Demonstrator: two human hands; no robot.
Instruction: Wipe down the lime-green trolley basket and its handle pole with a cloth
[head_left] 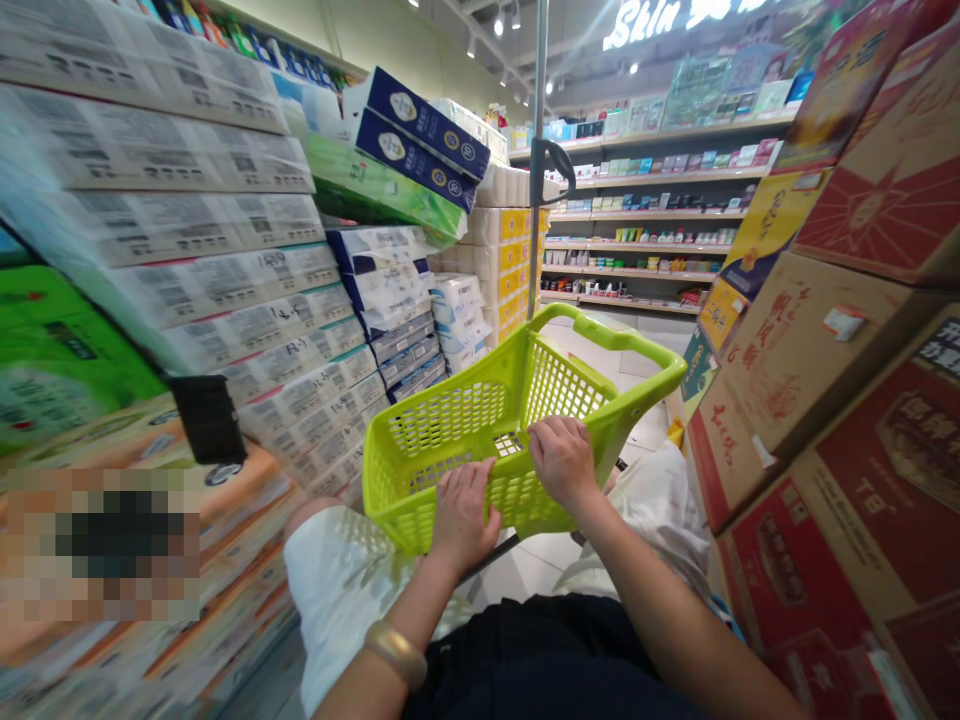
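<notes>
A lime-green plastic shopping basket point(450, 420) stands in front of me, tilted toward me, and looks empty. My left hand point(463, 515) grips its near rim, fingers curled over the edge; a gold bangle sits on that wrist. My right hand point(562, 462) holds the same rim a little to the right, fingers hooked inside. A grey telescopic handle pole point(537, 160) rises behind the basket. My white-clothed knees show below it.
Stacked tissue and paper-roll packs point(225, 270) wall the left side. Red and brown cardboard cartons point(840, 380) are piled on the right. The narrow aisle leads to shelves of small products point(645, 230) at the back.
</notes>
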